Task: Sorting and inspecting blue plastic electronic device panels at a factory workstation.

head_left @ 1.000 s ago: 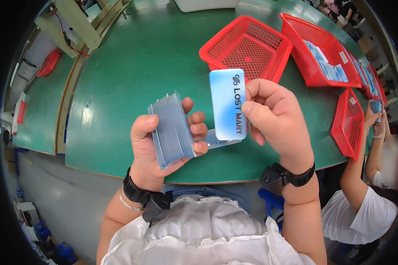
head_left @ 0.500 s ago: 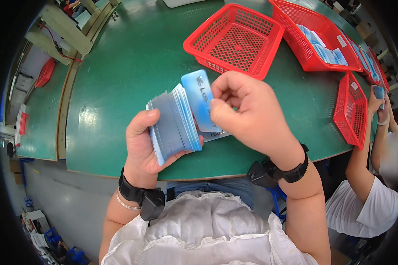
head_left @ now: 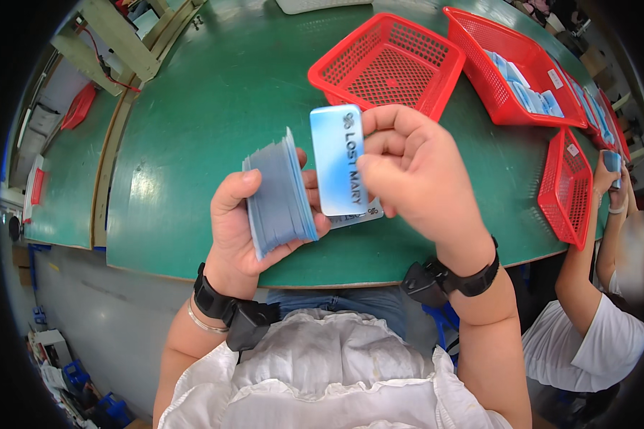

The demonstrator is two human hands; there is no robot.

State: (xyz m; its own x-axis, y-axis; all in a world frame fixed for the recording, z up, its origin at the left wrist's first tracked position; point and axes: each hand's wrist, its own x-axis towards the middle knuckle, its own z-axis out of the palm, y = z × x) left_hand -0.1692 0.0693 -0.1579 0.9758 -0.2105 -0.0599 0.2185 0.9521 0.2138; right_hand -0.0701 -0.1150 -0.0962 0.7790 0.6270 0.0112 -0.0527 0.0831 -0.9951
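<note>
A thick stack of thin blue-grey cards (head_left: 277,196) stands on edge in my left hand (head_left: 230,225), thumb on one side and fingers round the other. Just to its right, my right hand (head_left: 415,175) pinches one light-blue and white card (head_left: 338,161) with dark lettering by its right edge. That card is upright, its printed face turned to me, apart from the stack. Beneath it, a silvery printed card (head_left: 361,217) lies on the green table (head_left: 186,143), partly hidden by the held card and my fingers.
A red mesh basket (head_left: 322,75) stands beyond my hands. Farther right, another red basket (head_left: 490,96) holds blue pieces, with a smaller red basket (head_left: 565,193) nearer. At the right, a co-worker's hands (head_left: 612,175) hold a blue item. A wooden frame (head_left: 114,53) rises at the far left.
My right hand has drawn the single card clear of the stack and turned its face more fully toward me. My left hand still holds the stack, tilted slightly differently.
</note>
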